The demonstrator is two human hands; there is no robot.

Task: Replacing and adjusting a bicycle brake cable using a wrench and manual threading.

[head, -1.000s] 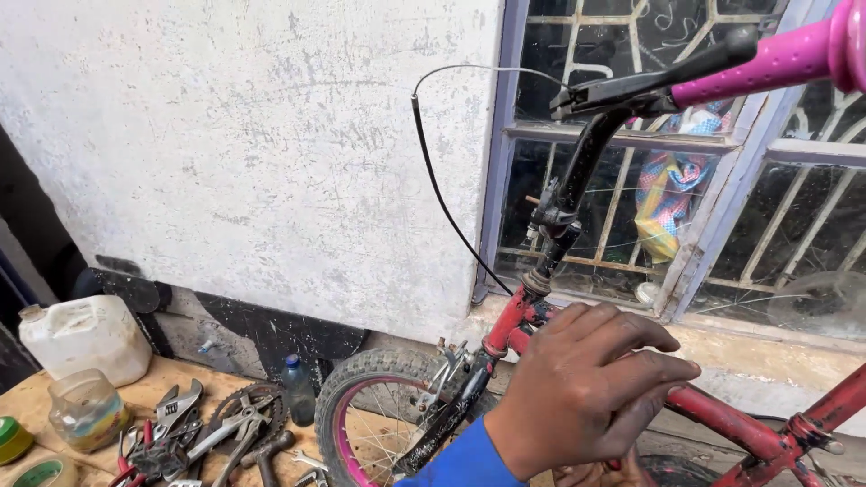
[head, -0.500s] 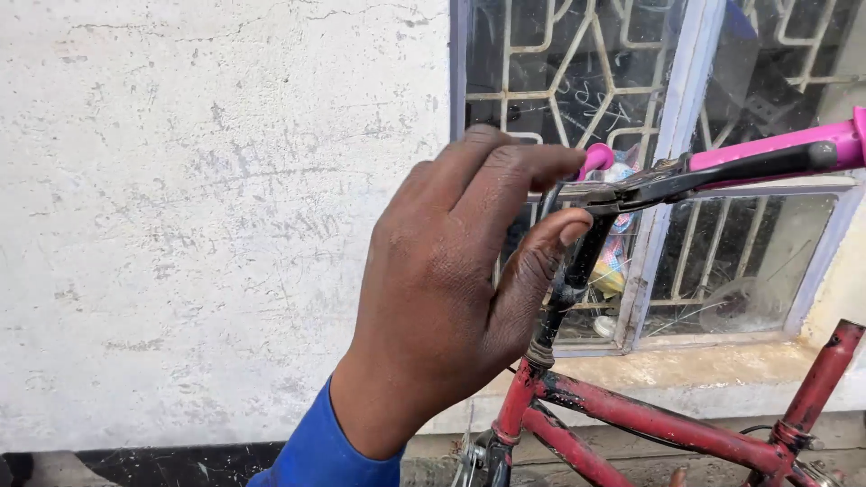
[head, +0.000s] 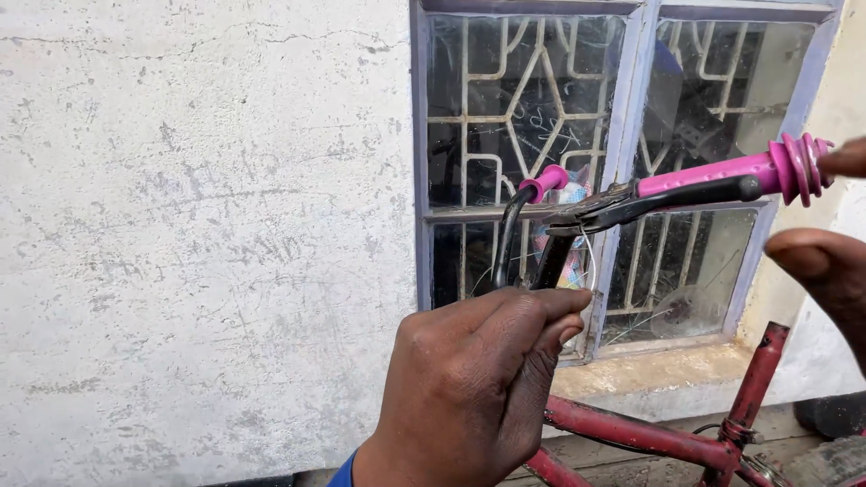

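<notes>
**Hands at the handlebar of a red bicycle**

The left hand (head: 478,388) is raised in front of the black handlebar stem (head: 550,261), its fingers curled together with the tips pinched closed right at the stem's lower part. A thin wire (head: 591,257) hangs down just beside the stem toward those fingertips, but the back of the hand hides the contact, so whether the wire is actually pinched cannot be told.

The right hand (head: 825,271) shows only at the frame's edge, right of the stem: one fingertip touches the outer end of the pink grip (head: 740,171), and a thumb hovers below it, spread apart and closed on nothing. The black brake lever (head: 667,198) runs under the pink grip back toward the stem.

Below the stem, the red frame tube (head: 631,433) slants down to the right and meets an upright red tube (head: 758,379). Behind the stem stands a window with a metal grille (head: 541,90); left of it is a rough white wall (head: 198,225).
</notes>
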